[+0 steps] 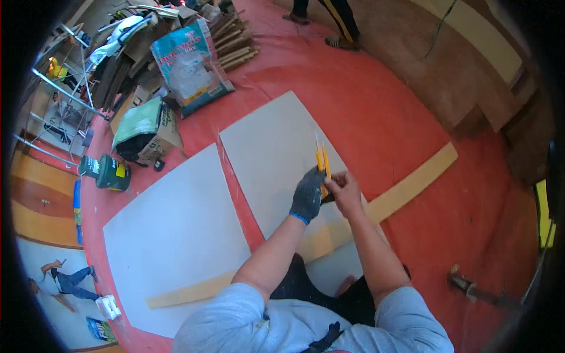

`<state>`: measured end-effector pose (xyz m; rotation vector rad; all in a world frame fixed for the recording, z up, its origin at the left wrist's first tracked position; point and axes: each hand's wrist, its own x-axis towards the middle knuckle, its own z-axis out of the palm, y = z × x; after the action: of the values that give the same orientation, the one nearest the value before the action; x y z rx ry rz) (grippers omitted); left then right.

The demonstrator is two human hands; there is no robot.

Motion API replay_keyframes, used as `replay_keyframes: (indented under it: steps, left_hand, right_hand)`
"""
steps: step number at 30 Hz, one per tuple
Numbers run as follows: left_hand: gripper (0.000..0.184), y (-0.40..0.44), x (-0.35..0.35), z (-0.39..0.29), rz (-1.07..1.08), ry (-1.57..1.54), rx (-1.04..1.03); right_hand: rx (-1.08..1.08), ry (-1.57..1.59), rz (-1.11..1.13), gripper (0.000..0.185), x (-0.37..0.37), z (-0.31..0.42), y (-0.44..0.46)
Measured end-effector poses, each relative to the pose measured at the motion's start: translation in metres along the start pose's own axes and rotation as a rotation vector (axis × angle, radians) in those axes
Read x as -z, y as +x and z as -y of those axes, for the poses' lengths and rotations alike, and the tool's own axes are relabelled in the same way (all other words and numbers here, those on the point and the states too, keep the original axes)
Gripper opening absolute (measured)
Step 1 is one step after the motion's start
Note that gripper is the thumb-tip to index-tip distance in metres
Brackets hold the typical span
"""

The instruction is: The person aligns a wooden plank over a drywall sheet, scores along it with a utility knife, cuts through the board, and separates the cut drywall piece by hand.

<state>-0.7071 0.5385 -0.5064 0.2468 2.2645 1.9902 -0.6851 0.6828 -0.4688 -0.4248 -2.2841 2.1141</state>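
Note:
My left hand [307,194], in a dark glove with a blue cuff, is closed round a yellow tool [323,160] with two slim prongs pointing away from me. Bare, my right hand [345,192] pinches the same tool at its lower right side. What kind of tool it is I cannot make out. Both hands are above a pale board [271,147] lying on the red floor sheet. A second pale board [176,229] lies to the left, and a long tan strip [412,182] runs diagonally across both boards beneath my arms.
A blue-green sack [191,67], a cardboard box [162,138] and green buckets [113,173] stand at the upper left, near stacked wood [235,44]. One person's legs [341,23] show at the top. Another person [70,281] is at the lower left.

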Motion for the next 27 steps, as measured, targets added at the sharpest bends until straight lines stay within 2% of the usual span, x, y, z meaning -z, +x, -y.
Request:
replay_keyframes:
  steps: [1,3,4,5,7,8,9,11,12,13,18,27]
  left_hand:
    - [0.040,0.007,0.002,-0.005,-0.009,0.134,-0.070]
    - [0.037,0.008,-0.007,0.011,-0.064,0.054,-0.042]
    - [0.038,0.017,-0.003,0.039,-0.093,0.235,-0.095]
    - [0.040,0.016,-0.003,0.022,-0.057,0.219,0.123]
    - [0.046,0.003,-0.009,-0.025,0.036,0.170,0.578]
    - [0.049,0.000,-0.008,-0.015,0.077,0.177,0.586]
    - [0.052,-0.003,-0.008,0.003,0.142,0.184,0.613]
    - [0.056,-0.028,-0.009,0.052,0.368,0.253,0.646]
    - [0.061,-0.038,-0.013,0.062,0.474,0.437,0.564]
    - [0.065,-0.049,-0.017,0.072,0.568,0.620,0.469]
    - [0.062,-0.074,-0.050,0.102,0.688,0.738,0.412]
    - [0.053,-0.013,-0.119,0.141,0.687,0.689,0.321]
  right_hand:
    - [0.033,-0.024,0.015,0.031,0.001,-0.002,0.008]
    - [-0.065,0.085,0.122,0.033,0.002,-0.015,0.009]
    - [-0.082,0.103,0.140,0.038,0.004,-0.035,0.011]
    - [-0.110,0.119,0.157,0.045,0.007,-0.063,0.014]
    - [-0.228,-0.142,-0.026,0.063,0.016,-0.120,0.012]
    - [-0.316,-0.270,-0.128,0.073,0.022,-0.152,0.007]
    - [-0.233,-0.637,-0.120,0.087,0.033,-0.190,0.003]
    - [-0.360,-1.055,-0.046,0.111,0.054,-0.218,-0.039]
    - [-0.546,-1.103,0.006,0.120,0.064,-0.199,-0.042]
    - [-0.679,-1.042,-0.031,0.139,0.071,-0.191,-0.046]
    - [-0.755,-1.113,0.097,0.138,0.079,-0.191,-0.032]
    - [-0.710,-1.100,0.031,0.135,0.074,-0.212,-0.027]
